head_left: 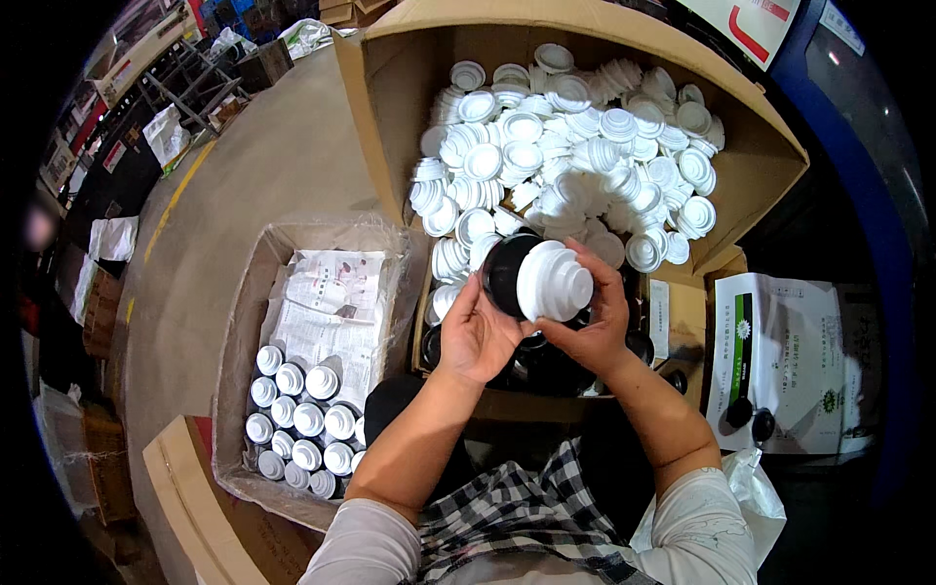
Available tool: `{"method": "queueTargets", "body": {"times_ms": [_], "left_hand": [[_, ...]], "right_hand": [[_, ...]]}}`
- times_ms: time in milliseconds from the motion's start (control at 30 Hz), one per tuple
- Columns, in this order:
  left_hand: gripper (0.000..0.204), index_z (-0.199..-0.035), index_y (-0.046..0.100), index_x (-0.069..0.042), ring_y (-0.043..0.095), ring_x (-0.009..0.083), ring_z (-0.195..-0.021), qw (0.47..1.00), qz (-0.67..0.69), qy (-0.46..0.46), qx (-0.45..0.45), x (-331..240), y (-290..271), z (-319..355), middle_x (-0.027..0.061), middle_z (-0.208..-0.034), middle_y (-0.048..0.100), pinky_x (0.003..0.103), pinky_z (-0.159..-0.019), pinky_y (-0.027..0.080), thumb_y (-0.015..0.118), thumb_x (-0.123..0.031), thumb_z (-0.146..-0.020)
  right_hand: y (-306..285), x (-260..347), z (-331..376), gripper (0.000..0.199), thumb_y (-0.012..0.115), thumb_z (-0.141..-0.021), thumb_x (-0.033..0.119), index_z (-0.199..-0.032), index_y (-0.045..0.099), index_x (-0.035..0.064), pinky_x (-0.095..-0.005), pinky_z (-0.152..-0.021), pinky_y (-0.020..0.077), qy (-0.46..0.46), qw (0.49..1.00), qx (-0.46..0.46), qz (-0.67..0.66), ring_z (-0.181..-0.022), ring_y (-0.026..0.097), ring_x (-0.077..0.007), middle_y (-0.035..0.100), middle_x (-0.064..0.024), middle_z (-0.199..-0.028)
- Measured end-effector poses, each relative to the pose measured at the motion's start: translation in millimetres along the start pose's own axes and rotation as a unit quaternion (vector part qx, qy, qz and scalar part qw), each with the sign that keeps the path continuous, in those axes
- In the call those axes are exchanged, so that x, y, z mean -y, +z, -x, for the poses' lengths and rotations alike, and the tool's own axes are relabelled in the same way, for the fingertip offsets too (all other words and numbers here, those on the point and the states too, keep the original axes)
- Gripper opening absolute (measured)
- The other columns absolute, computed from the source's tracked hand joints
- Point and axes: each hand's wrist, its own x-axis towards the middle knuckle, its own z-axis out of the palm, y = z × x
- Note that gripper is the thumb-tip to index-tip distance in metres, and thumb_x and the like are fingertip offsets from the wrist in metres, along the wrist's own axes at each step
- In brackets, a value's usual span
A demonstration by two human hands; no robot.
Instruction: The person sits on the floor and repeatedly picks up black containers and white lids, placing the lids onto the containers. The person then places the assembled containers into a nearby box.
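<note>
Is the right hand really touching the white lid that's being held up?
Touching. The head view shows the right hand with its thumb against the lower rim of the white lid.

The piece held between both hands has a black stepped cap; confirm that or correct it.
Not black: the head view shows a white stepped cap on the piece held between the left hand and right hand.

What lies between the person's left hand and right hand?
In the head view, a black piece with a white cap lies between the left hand and the right hand, both holding it.
</note>
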Motion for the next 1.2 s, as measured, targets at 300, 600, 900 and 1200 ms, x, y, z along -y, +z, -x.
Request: {"method": "queueTargets", "body": {"times_ms": [300, 600, 900, 1200], "left_hand": [[0.045, -0.132, 0.032, -0.007, 0.039, 0.0235, -0.121, 0.992, -0.116, 0.05, -0.004, 9.4, 0.5, -1.3, 0.0099, -0.131, 0.041, 0.041, -0.102, 0.028, 0.031, -0.033, -0.095], [0.049, -0.136, 0.025, -0.006, 0.037, 0.02, -0.123, 0.985, -0.164, 0.047, 0.036, 6.6, 1.8, -0.1, 0.0078, -0.135, 0.036, 0.036, -0.1, 0.031, 0.033, -0.032, -0.095], [0.046, -0.127, 0.037, -0.004, 0.044, 0.0202, -0.117, 0.98, -0.189, 0.046, -0.037, 6.8, 3.5, 2.5, 0.0094, -0.126, 0.046, 0.037, -0.1, 0.032, 0.031, -0.036, -0.095], [0.047, -0.127, 0.037, -0.004, 0.044, 0.0214, -0.116, 0.977, -0.203, 0.05, -0.041, 9.2, -1.0, 2.0, 0.0097, -0.126, 0.046, 0.038, -0.1, 0.033, 0.029, -0.038, -0.095]], "right_hand": [[0.2, -6.3, -0.7, 0.075, 0.08, -0.058, 0.013, -0.121, 0.04, 0.0055, -0.0406, -0.095, 0.0375, -0.058, 0.996, 0.036, 0.056, -0.116, 0.045, -0.0333, 0.042, -0.023, -0.127], [-4.0, -11.7, -7.6, 0.074, 0.081, -0.057, 0.012, -0.119, 0.041, 0.005, -0.0396, -0.096, 0.0375, -0.122, 0.989, 0.059, 0.055, -0.118, 0.045, -0.0324, 0.044, -0.022, -0.126], [-2.3, -14.2, -6.6, 0.075, 0.082, -0.056, 0.013, -0.119, 0.041, 0.0055, -0.0395, -0.095, 0.038, -0.126, 0.989, 0.059, 0.06, -0.117, 0.045, -0.0324, 0.045, -0.0219, -0.126], [2.0, -17.1, -3.5, 0.075, 0.082, -0.058, 0.015, -0.119, 0.041, 0.0076, -0.0407, -0.096, 0.0375, -0.108, 0.992, 0.049, 0.032, -0.118, 0.044, -0.0334, 0.043, -0.0218, -0.127]]}}
